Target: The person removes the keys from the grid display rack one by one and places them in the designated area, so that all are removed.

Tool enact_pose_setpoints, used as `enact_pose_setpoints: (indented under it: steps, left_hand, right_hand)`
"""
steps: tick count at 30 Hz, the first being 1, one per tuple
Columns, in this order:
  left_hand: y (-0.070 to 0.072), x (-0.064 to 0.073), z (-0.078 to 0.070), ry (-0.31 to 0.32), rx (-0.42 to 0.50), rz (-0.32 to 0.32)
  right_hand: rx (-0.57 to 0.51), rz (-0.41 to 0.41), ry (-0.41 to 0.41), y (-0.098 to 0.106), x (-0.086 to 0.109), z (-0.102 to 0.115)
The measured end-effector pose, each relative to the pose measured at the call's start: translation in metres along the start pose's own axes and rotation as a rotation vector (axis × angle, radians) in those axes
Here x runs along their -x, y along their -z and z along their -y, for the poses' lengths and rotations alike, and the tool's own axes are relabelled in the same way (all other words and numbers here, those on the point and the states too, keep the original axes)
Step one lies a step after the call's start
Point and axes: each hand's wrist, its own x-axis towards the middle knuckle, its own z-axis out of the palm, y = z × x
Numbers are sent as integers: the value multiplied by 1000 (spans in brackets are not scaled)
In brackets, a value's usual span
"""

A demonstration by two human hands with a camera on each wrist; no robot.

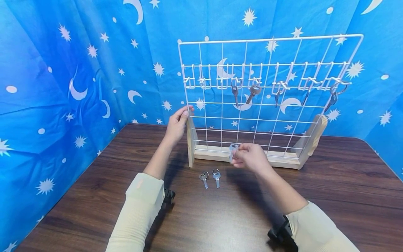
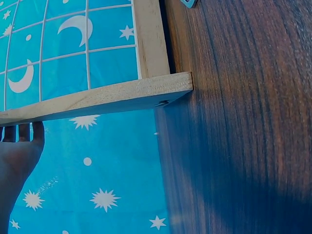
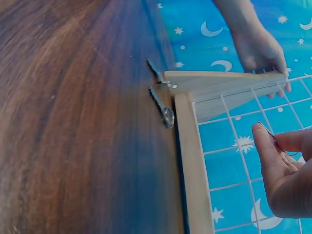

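Observation:
A white wire grid rack with a wooden base [image 1: 212, 154] and wooden side supports stands on the table. At its left edge, my left hand [image 1: 176, 126] grips the top of the left wooden support [image 1: 190, 143]. My right hand [image 1: 252, 157] pinches a silver key [image 1: 232, 151] with a ring between thumb and fingers, in front of the lower grid. In the right wrist view the key [image 3: 271, 134] is seen edge-on. Two more ringed keys, a left one [image 1: 204, 179] and a right one [image 1: 216, 177], lie on the table before the base.
Along the grid runs a row of white wire hooks [image 1: 222, 82]. Several keys hang from its middle and right hooks, among them a brownish key [image 1: 253, 92] and one at the far right [image 1: 333, 98]. Behind the dark wood table [image 1: 94, 196] hangs a blue star-and-moon cloth [image 1: 104, 70].

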Motion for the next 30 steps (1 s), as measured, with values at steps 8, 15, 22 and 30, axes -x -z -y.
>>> enact_pose_setpoints:
  steps: [8,15,22,30]
  left_hand:
    - [1,2,-8,22,11,2]
    - [-1,7,-23,14,1,10]
    - [0,-1,1,0,-4,-1]
    - [1,-1,2,-10,5,-4]
  right_hand:
    - [24,34,-16,-5,-5,-16]
    - [69,80,-47,-7,-8,-26]
    - [92,139,-90,-8,-13,-37]
    - [161,144,-134,-19,-9,-39]
